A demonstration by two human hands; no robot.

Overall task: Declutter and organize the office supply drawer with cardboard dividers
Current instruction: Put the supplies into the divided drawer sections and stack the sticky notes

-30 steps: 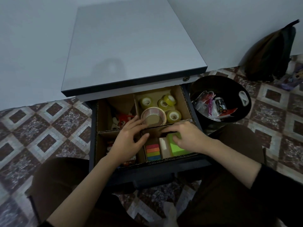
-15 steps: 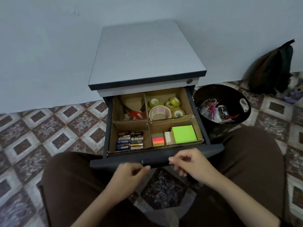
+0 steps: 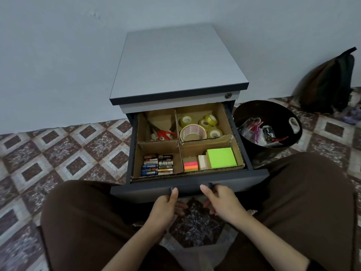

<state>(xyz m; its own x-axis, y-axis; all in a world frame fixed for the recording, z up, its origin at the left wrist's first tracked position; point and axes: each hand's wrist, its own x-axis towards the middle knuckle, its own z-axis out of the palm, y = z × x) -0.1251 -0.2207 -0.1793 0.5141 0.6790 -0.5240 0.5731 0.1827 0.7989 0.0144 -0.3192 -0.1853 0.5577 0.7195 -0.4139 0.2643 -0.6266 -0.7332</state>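
The open drawer (image 3: 254, 174) of a grey cabinet holds cardboard dividers (image 3: 178, 141) that make four compartments. Batteries (image 3: 158, 165) lie front left. Sticky notes (image 3: 221, 157) with a small coloured pad (image 3: 190, 166) sit front right. Tape rolls (image 3: 195, 132) fill the back right, and red-handled scissors (image 3: 164, 133) lie back left. My left hand (image 3: 166, 207) and my right hand (image 3: 219, 200) both grip the drawer front (image 3: 136, 192) at its handle, thumbs on top and fingers curled underneath.
A black bin (image 3: 242, 116) with wrappers and scraps stands right of the cabinet (image 3: 175, 61). A dark bag (image 3: 328, 83) leans on the wall at far right. My knees in brown trousers flank the drawer on the patterned tile floor (image 3: 58, 153).
Both hands came out of the drawer's compartments and took hold of the drawer front. The view has pulled back from the cabinet.
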